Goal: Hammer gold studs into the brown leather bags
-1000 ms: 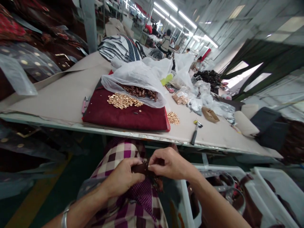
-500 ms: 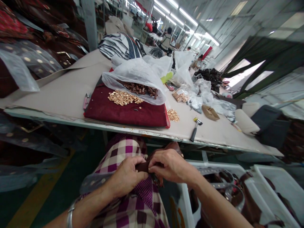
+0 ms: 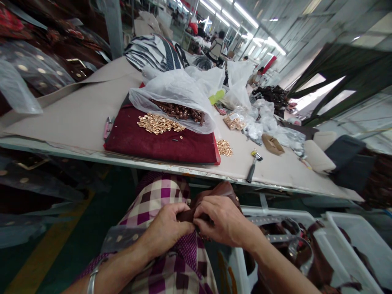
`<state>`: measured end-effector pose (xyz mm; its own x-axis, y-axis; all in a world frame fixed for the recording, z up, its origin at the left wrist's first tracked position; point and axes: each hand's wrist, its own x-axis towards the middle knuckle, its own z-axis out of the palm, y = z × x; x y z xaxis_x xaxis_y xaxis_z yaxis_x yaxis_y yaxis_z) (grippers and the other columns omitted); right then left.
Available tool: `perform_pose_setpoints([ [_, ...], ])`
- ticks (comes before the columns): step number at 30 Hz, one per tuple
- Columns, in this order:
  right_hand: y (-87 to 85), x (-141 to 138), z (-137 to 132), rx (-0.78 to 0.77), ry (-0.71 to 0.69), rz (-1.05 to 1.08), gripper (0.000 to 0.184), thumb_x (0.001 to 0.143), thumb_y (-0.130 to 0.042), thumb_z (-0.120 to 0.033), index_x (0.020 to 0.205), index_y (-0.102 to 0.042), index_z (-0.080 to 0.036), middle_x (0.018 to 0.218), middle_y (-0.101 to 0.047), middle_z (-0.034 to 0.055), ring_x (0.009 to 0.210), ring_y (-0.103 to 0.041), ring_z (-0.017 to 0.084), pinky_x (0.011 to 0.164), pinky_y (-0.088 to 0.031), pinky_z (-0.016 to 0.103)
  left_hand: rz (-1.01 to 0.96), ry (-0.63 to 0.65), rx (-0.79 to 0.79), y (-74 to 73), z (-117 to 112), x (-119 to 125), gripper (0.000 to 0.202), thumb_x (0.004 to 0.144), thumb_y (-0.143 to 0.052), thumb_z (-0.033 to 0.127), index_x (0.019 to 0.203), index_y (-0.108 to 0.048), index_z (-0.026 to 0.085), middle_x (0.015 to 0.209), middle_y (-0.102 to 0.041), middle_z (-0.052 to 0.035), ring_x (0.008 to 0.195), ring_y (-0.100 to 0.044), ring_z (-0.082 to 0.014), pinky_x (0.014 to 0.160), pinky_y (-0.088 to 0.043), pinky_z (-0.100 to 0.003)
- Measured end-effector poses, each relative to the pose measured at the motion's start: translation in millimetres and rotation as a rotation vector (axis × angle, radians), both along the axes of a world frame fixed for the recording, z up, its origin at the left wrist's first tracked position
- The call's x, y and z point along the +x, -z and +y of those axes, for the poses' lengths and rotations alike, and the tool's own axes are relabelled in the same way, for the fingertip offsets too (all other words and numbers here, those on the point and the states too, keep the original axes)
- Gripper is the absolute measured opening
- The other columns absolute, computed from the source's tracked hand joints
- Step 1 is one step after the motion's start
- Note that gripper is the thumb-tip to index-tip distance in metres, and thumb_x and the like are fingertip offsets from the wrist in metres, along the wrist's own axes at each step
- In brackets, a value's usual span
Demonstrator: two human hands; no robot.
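Observation:
Over my lap, both hands grip a brown leather piece (image 3: 223, 190), which looks like part of a bag and has a small shiny stud at its right edge. My left hand (image 3: 165, 226) pinches a narrow part of it between thumb and fingers. Close beside it, my right hand (image 3: 219, 218) has its fingertips bunched on the same leather; whatever small part is under them is hidden. The purple and cream checked cloth (image 3: 165, 192) covers my lap beneath. A clear plastic-covered strip with pale dots (image 3: 122, 238) lies by my left forearm.
On the table (image 3: 73, 134), a maroon cloth pad (image 3: 153, 149) carries gold buttons (image 3: 157, 123) and a plastic bag (image 3: 180, 87) of brown leather pieces. More gold bits (image 3: 224, 148), a hammer (image 3: 253, 166) and a cardboard piece (image 3: 272, 144) lie rightward. White bins (image 3: 352, 237) stand at right.
The leather piece has risen slightly and shows more above my right hand. Both hands keep their hold with small finger shifts. The view has tilted a little.

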<state>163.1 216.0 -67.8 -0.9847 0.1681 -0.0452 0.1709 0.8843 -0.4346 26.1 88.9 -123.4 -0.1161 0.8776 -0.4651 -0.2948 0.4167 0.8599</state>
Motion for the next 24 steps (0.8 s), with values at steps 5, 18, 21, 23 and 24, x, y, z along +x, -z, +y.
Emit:
perform_pose_setpoints([
  [5, 8.2, 9.1, 0.4, 0.028, -0.015, 0.132, 0.008, 0.084, -0.060, -0.015, 0.089, -0.065, -0.019, 0.082, -0.069, 0.0024, 0.078, -0.064, 0.019, 0.071, -0.044, 0.029, 0.031, 0.000, -0.006, 0.6, 1.3, 1.0, 0.024, 0.062, -0.065, 0.032, 0.077, -0.061, 0.013, 0.061, -0.045, 0.0055, 0.058, -0.035, -0.0094, 0.052, -0.022, -0.024],
  [18, -7.0, -0.7, 2.9, -0.222, 0.153, -0.063, 0.008, 0.082, -0.067, -0.011, 0.082, -0.067, -0.019, 0.076, -0.068, -0.0012, 0.068, -0.061, 0.013, 0.064, -0.039, 0.023, 0.175, -0.056, 0.062, 0.9, -1.1, 9.3, 0.014, 0.070, -0.063, 0.029, 0.072, -0.061, 0.016, 0.063, -0.043, 0.0046, 0.060, -0.035, -0.0105, 0.052, -0.024, -0.023],
  [21, -12.2, -4.6, 1.6, -0.274, 0.195, -0.179, 0.009, 0.082, -0.069, -0.012, 0.079, -0.065, -0.019, 0.071, -0.067, -0.0029, 0.066, -0.061, 0.013, 0.061, -0.037, 0.023, 0.253, -0.052, 0.064, -1.0, -3.0, 12.5, 0.010, 0.070, -0.060, 0.027, 0.070, -0.059, 0.017, 0.064, -0.045, 0.0040, 0.061, -0.038, -0.0110, 0.052, -0.027, -0.022],
  [23, -13.6, -7.6, -1.4, -0.234, 0.196, -0.238, 0.007, 0.081, -0.069, -0.014, 0.079, -0.065, -0.019, 0.072, -0.068, -0.0017, 0.068, -0.062, 0.014, 0.060, -0.036, 0.024, 0.268, -0.036, 0.061, 1.6, -6.1, 13.9, 0.010, 0.070, -0.059, 0.027, 0.071, -0.060, 0.017, 0.065, -0.048, 0.0034, 0.062, -0.040, -0.0117, 0.052, -0.029, -0.022],
  [24, -13.6, -9.2, -3.7, -0.193, 0.192, -0.261, 0.005, 0.082, -0.069, -0.016, 0.080, -0.065, -0.019, 0.074, -0.069, -0.0003, 0.070, -0.064, 0.016, 0.060, -0.037, 0.024, 0.250, -0.034, 0.060, 4.9, -8.7, 14.2, 0.012, 0.071, -0.059, 0.029, 0.071, -0.061, 0.017, 0.066, -0.050, 0.0031, 0.062, -0.042, -0.0123, 0.053, -0.031, -0.022],
])
